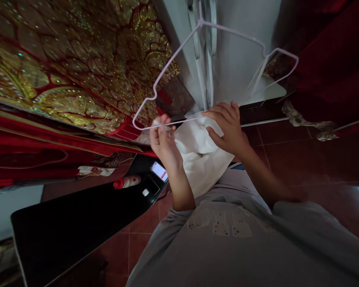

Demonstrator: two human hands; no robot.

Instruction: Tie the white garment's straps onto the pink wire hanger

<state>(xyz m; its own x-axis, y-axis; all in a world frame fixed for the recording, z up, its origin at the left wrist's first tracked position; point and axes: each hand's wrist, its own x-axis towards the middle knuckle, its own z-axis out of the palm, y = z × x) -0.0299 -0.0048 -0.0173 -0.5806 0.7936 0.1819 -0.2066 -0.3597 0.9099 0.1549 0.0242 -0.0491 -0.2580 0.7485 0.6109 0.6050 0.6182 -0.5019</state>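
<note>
hanger (200, 22) rises above left hand (165, 145), which grips its bar, and right hand (227, 128), loosely spread.

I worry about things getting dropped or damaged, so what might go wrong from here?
The white cloth sits bunched below the hanger's bar, so it might slip to the tiled floor.

In this view the hanger's corner overlaps the gold sequined fabric; if they are close, it could snag.

The lit phone lies near the table's edge; a swing of the left hand might knock it.
</note>
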